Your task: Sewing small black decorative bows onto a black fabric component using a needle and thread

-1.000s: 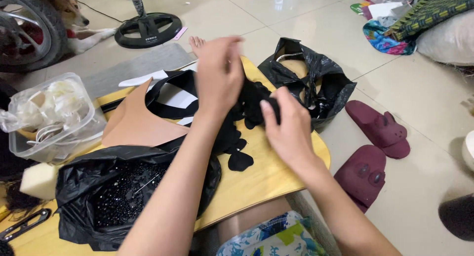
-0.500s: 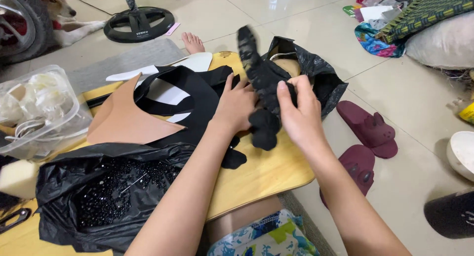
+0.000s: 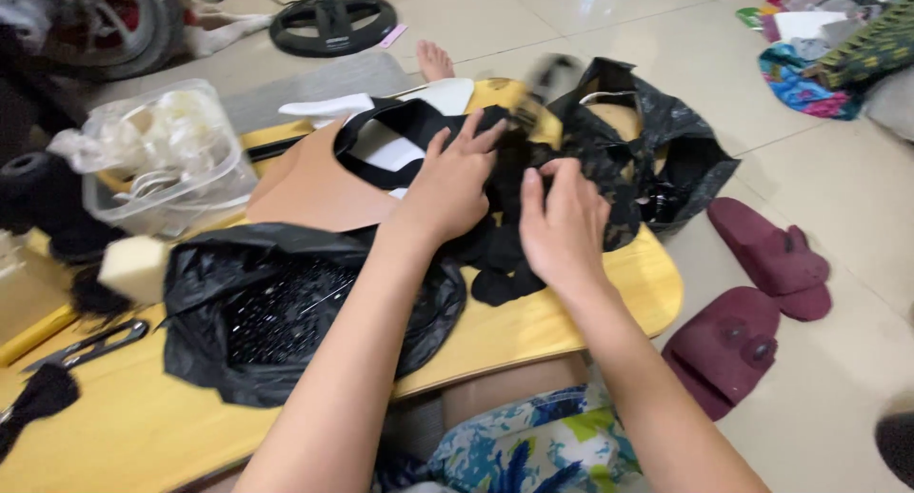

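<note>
Black fabric pieces lie in a loose heap near the middle of the wooden board, and both hands are on them. The left hand lies flat on the heap, palm down, fingers spread and pointing away from the person. The right hand is just beside it, fingers curled down into the cloth, thumb and fingertips pinching a fold at the top of the pile. The two hands are close but do not touch.

Under the left hand's fingertips a black strap loop lies over a tan sheet, with white pieces showing beyond it. Past the right hand, at the board's far edge, an open black bag sags with dark scraps inside. Nearer the person, to the left of the forearms, a second black bag lies open, filled with small dark shiny bits.

Farther left stand a clear plastic tub of pale items, a cream sponge block and snips on the board. Two maroon slippers sit on the tiled floor to the right. A bare foot shows beyond the board.
</note>
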